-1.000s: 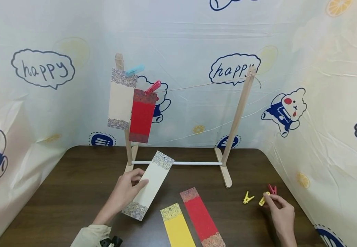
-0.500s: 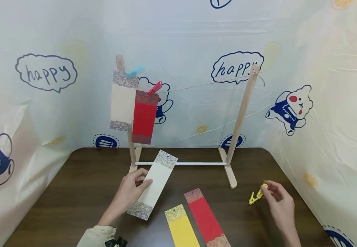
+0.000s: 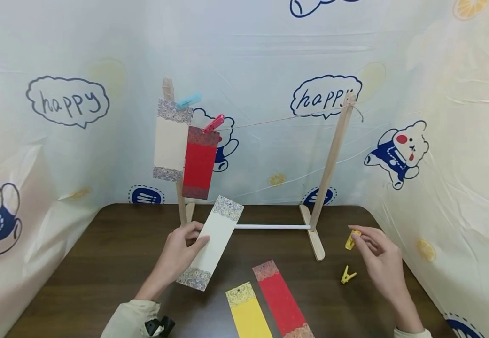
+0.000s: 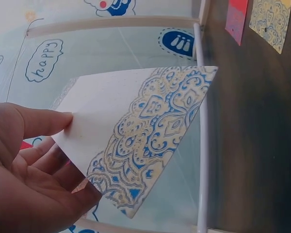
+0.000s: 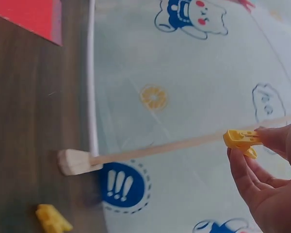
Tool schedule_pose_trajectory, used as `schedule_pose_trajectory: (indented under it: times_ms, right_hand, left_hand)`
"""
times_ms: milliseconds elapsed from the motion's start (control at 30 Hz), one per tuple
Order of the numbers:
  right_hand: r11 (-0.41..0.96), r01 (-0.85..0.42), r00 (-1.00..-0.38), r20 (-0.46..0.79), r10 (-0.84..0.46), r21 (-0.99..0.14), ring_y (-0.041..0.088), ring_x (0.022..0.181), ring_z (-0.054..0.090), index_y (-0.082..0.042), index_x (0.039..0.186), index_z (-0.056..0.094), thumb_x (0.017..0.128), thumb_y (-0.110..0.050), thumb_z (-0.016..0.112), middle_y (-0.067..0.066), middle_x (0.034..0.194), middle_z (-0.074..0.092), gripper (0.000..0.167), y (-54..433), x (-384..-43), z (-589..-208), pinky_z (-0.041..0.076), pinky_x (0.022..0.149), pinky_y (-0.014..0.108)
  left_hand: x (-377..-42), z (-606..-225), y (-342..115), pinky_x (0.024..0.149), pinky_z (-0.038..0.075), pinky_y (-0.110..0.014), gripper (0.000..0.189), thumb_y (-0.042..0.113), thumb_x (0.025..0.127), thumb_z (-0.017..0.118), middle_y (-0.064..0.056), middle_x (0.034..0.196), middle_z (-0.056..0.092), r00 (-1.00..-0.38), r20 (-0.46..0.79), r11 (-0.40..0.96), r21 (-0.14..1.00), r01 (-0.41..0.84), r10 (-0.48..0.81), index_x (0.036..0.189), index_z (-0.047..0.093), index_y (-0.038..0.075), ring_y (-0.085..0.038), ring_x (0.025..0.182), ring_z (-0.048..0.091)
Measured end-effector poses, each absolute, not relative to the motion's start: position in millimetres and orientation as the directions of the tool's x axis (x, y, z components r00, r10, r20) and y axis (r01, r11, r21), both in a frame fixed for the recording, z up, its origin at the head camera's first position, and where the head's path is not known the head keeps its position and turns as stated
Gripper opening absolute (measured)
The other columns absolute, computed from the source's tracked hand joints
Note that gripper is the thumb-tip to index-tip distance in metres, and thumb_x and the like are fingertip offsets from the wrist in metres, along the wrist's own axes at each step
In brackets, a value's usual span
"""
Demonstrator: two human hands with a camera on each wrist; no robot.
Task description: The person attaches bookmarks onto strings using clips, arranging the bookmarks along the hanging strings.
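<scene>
My left hand pinches the long edge of a white bookmark, raised at a slant over the table. Blue and cream lace patterns its ends, seen close up in the left wrist view. Between thumb and fingers, my right hand holds a small yellow clothespin, also visible in the right wrist view. Another yellow clothespin lies on the table just left of that hand. From a string on a wooden stand hang a white bookmark under a blue clothespin and a red bookmark under a red clothespin.
The stand's right post leans outward, and a white crossbar joins the posts low down. String runs to the right post's top. A yellow bookmark and a red bookmark lie at the table's front.
My right hand has lifted one yellow clothespin from the table and carried it slightly left and away from me. My left hand has raised the white bookmark a little.
</scene>
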State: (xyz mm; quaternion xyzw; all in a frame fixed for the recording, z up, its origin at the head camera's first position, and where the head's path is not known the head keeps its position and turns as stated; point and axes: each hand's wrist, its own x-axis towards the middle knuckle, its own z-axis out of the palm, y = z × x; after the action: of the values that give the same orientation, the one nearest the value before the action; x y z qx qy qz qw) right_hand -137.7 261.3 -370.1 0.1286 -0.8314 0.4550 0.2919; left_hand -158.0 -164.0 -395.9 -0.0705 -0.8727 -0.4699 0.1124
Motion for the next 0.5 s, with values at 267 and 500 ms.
schedule_pose_trajectory:
  times_ms: [267, 500]
  right_hand:
    - [0.59, -0.497, -0.794, 0.608, -0.013, -0.636, 0.015, 0.083, 0.067, -0.006, 0.112, 0.072, 0.094, 0.0, 0.066, 0.005, 0.105, 0.066, 0.02, 257.8, -150.4, -358.9, 0.052, 0.074, 0.01]
    - [0.601, -0.52, -0.785, 0.617, -0.056, -0.607, 0.015, 0.08, 0.067, -0.009, 0.113, 0.073, 0.093, 0.0, 0.066, 0.001, 0.104, 0.065, 0.022, 252.5, -153.5, -350.9, 0.052, 0.072, 0.01]
  left_hand:
    - [-161.3, -391.1, -164.4, 0.077, 0.055, -0.035, 0.022, 0.009, 0.09, 0.074, -0.012, 0.101, 0.075, -0.963, 0.269, 0.549, 0.803, 0.232, 0.012, 0.11, 0.067, 0.004, -0.022, 0.09, 0.07]
    - [-163.0, -389.3, -166.0, 0.077, 0.055, -0.036, 0.023, 0.01, 0.09, 0.074, -0.012, 0.101, 0.075, -0.964, 0.267, 0.545, 0.807, 0.225, 0.003, 0.111, 0.067, 0.005, -0.022, 0.09, 0.069]
